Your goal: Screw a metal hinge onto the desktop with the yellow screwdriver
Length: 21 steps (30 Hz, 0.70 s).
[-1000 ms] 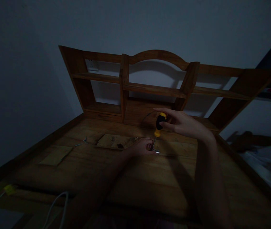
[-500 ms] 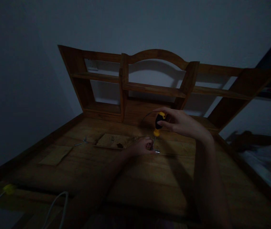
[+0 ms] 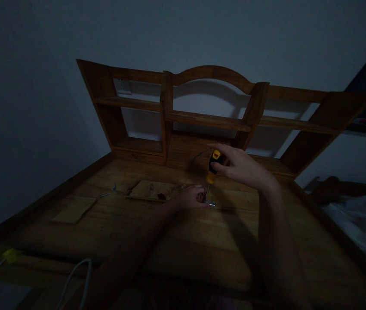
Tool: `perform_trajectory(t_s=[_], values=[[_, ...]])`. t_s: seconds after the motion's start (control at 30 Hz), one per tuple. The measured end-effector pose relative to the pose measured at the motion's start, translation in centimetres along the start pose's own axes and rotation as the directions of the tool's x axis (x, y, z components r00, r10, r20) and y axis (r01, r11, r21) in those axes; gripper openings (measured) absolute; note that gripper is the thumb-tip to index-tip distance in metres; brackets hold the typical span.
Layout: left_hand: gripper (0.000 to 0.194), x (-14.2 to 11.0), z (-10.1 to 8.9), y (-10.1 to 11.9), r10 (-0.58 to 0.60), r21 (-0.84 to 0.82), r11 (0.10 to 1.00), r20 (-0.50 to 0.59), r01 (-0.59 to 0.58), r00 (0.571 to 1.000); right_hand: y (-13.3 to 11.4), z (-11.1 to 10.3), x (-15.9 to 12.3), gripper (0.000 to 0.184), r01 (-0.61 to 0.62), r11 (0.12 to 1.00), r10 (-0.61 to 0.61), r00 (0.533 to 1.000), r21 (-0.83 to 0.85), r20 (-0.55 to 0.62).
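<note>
My right hand [image 3: 234, 165] is closed round the black and yellow handle of a screwdriver [image 3: 213, 167], which points down at the desk top. Its metal shaft runs to the fingers of my left hand [image 3: 193, 197]. Those fingers are pinched round a small shiny metal piece [image 3: 211, 204] low over the wood; the dim light hides its exact kind. Just left of my left hand lies a thin, worn wooden board [image 3: 150, 190] with a dark spot on it.
A wooden shelf unit [image 3: 208, 120] stands along the desk's back. On the left of the desk [image 3: 183, 245] lie a flat tan piece [image 3: 75, 209] and small metal parts [image 3: 108, 192]. A white cable [image 3: 87, 275] and a yellow object [image 3: 11, 255] are at the front left.
My right hand and the screwdriver handle have shifted slightly left and down. My left hand keeps its hold on the metal piece with hardly any movement.
</note>
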State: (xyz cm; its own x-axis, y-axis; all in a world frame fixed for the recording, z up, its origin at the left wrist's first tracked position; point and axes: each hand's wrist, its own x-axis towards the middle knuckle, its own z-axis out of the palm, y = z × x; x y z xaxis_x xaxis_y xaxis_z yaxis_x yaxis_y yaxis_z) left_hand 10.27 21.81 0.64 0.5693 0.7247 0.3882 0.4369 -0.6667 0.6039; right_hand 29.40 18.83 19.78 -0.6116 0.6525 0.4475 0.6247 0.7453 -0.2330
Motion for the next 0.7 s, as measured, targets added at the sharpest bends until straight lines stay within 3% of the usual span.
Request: perform_trajectory(t_s=[0.1, 0.27, 0.4, 0.57, 0.7], values=[[0.036, -0.04, 0.03, -0.22, 0.018, -0.018, 1.0, -0.001, -0.018, 1.0, -0.01, -0.25, -0.04, 0.052, -0.015, 0.998, 0.013, 0.999, 0.053, 0.032], [0.037, 0.0, -0.02, -0.12, -0.005, -0.011, 1.0, 0.001, 0.005, 1.0, -0.19, 0.01, 0.1, 0.024, -0.013, 0.998, 0.01, 0.999, -0.057, -0.046], [0.036, 0.09, 0.0, 0.0, -0.01, -0.017, 1.0, 0.01, 0.01, 1.0, -0.29, 0.35, 0.2, 0.033, -0.078, 0.987, 0.071, 0.996, -0.137, -0.056], [0.043, 0.01, 0.01, -0.2, -0.023, -0.067, 0.997, 0.009, 0.024, 1.0, -0.01, -0.01, 0.09, 0.061, 0.0, 1.0, 0.0, 1.0, 0.005, 0.02], [0.043, -0.12, -0.19, -0.34, -0.011, -0.053, 0.999, 0.005, 0.011, 1.0, 0.08, -0.05, 0.18, 0.044, 0.032, 0.999, -0.032, 0.999, 0.016, 0.007]])
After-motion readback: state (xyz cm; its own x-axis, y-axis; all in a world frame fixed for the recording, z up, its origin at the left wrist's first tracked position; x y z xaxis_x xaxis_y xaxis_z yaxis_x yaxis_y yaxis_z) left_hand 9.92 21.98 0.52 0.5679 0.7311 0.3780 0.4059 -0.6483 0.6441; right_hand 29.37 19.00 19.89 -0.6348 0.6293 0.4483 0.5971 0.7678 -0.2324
